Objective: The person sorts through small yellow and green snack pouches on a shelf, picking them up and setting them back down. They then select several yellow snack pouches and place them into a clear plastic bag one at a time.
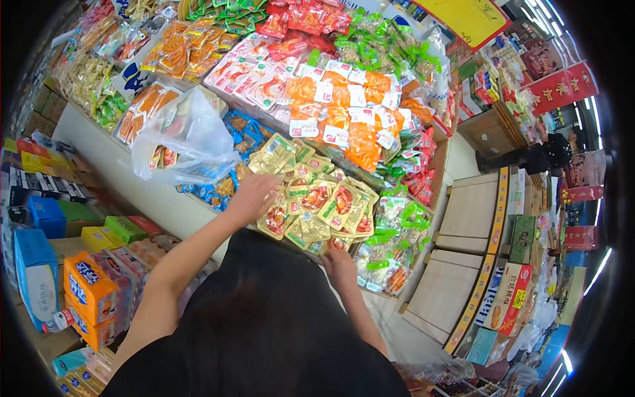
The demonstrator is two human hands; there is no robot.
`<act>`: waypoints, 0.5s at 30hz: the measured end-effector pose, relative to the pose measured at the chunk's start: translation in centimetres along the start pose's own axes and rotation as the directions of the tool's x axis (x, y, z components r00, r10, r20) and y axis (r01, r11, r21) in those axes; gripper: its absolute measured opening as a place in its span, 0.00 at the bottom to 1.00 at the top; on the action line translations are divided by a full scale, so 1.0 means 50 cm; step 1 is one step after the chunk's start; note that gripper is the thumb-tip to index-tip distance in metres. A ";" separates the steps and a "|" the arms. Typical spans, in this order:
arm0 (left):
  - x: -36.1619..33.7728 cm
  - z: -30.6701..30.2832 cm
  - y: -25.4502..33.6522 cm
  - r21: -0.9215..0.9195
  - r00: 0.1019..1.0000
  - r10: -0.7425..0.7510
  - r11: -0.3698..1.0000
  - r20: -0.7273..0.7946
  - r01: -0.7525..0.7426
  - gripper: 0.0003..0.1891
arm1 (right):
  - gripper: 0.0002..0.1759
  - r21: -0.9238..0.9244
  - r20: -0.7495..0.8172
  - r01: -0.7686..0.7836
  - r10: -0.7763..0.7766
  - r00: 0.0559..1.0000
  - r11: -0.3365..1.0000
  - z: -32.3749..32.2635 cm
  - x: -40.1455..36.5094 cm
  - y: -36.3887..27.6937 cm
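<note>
Gold snack packets point(314, 198) lie heaped in a bin in front of me. My left hand point(254, 197) reaches over the left side of this heap, its fingers at the packets; what they hold, if anything, is hidden. At the heap's near edge, my right hand point(339, 266) touches the lowest packets, and its fingertips are too small to make out. A clear plastic bag point(188, 139) with a few packets inside rests on the display to the left, over blue packets point(241, 129).
Orange packets point(364, 145) and white-and-red packs point(258, 73) fill the bins beyond. Green-and-clear packets point(397, 225) lie to the right. Orange boxes point(86, 284) are stacked at lower left. Another person point(536, 157) stands in the aisle at far right.
</note>
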State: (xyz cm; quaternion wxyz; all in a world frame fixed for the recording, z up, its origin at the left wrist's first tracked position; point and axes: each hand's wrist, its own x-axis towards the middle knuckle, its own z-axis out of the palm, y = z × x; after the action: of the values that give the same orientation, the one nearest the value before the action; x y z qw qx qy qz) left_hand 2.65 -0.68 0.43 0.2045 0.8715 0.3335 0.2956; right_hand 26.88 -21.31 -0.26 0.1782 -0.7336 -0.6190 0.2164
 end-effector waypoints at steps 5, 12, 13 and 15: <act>-0.101 0.020 0.014 -0.079 0.981 -0.049 0.995 0.188 0.065 0.11 | 0.07 -0.062 -0.065 0.200 -0.204 0.977 0.978 0.045 0.015 0.040; -0.139 0.044 0.028 -0.119 0.994 -0.084 0.989 0.070 0.092 0.07 | 0.06 -0.165 -0.151 0.284 -0.309 0.939 0.944 0.082 0.011 0.065; -0.139 0.045 0.029 -0.120 0.991 -0.113 0.985 0.066 0.120 0.07 | 0.06 -0.177 -0.145 0.269 -0.295 0.944 0.947 0.081 0.011 0.063; -0.143 0.057 0.025 -0.139 0.991 -0.132 0.981 0.035 0.136 0.08 | 0.07 -0.192 -0.159 0.243 -0.275 0.948 0.951 0.079 0.011 0.059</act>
State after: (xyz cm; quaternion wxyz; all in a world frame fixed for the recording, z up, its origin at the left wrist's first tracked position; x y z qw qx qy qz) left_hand 0.79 -7.00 -3.71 0.2894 0.8341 0.3671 0.2928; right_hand 27.27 -21.31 -5.21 0.1983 -0.6749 -0.7074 0.0690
